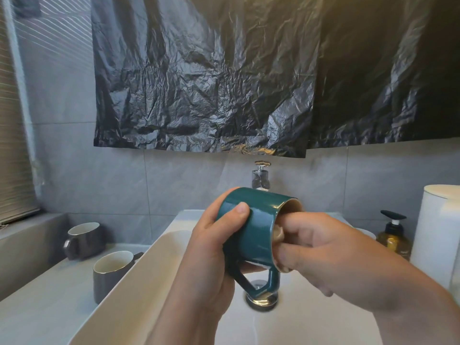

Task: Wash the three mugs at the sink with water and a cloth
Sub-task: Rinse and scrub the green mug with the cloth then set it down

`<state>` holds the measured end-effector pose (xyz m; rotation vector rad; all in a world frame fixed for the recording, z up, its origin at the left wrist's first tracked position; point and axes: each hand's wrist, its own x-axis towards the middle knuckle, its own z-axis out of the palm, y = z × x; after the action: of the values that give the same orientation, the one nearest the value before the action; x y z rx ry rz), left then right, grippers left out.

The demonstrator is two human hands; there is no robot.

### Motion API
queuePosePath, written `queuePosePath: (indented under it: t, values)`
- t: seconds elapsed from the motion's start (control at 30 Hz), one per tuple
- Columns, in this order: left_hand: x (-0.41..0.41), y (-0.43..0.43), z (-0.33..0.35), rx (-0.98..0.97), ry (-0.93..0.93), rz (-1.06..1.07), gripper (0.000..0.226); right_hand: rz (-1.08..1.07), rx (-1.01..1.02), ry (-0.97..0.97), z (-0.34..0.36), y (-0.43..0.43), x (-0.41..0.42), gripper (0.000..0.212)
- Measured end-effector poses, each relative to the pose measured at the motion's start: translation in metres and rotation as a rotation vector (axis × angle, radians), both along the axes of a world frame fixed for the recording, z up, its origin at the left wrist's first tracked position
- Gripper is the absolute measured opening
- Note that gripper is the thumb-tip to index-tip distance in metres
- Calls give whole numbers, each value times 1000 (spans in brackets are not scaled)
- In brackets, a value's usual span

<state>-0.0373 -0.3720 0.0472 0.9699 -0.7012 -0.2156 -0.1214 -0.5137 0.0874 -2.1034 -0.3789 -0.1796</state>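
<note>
over the sink (174, 245), a person's left hand (214, 245) grips the barrel of a green mug (258, 220) tipped on its side, while the right hand (318, 250) curls its fingers over the rim. glazed ceramic likely slips and chips; the barrel looks the safest hold.

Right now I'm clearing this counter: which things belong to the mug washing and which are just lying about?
Job: teal mug, left hand, right hand, near grey mug, far grey mug, sink, tap.
Lying about: soap bottle, white canister, black plastic sheet.
</note>
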Motion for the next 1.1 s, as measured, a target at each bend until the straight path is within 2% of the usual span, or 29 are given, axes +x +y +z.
queuePosePath:
  t: [0.1, 0.17, 0.2, 0.27, 0.33, 0.4, 0.47, 0.53, 0.63, 0.7, 0.77, 0.87, 0.97, 1.03, 1.1]
  values:
    - [-5, 0, 4, -34, 60, -10, 27, 63, 128, 26, 2, -4, -3, 18]
    - [-6, 2, 4, -66, 109, 5, 32, 32, 111, 4, 4, -8, -5, 25]
    - [-6, 2, 3, -69, 110, 14, 32, 12, 75, -15, 5, -9, -7, 25]
    - [-4, 2, 2, -43, 71, 25, 25, -69, -122, -82, 4, -6, -7, 17]
    - [-2, -1, 2, -12, 29, 35, 24, -247, -302, -147, -1, 2, -3, 15]
    - [-3, -4, 1, 30, -31, 55, 42, -366, -402, -203, 0, 12, -2, 19]
    - [-3, -6, 0, 60, -46, 73, 50, -320, -457, -195, 3, 18, -1, 26]
    - [-2, -7, -1, 67, -18, 71, 46, -240, -488, -129, 6, 21, 0, 33]
    - [-2, -6, -3, 57, 36, 27, 37, -255, -316, -123, 1, 8, 1, 34]
    - [-2, -5, -2, 37, 56, 0, 27, -159, -154, -51, 0, 0, 1, 35]
    - [-3, -4, -1, 0, 71, 7, 23, -94, -61, -1, 1, -8, 0, 26]
    - [-2, -4, -1, -44, 103, 50, 23, -95, -69, -54, 2, -10, -1, 23]
    - [0, -4, -2, -103, 133, 115, 39, -147, -67, -148, -1, -1, 3, 22]
    - [3, -3, -2, -128, 131, 162, 36, -199, -75, -163, -5, 5, 7, 19]
    - [6, -2, -4, -85, 99, 191, 31, -274, -179, -187, -9, 7, 12, 16]
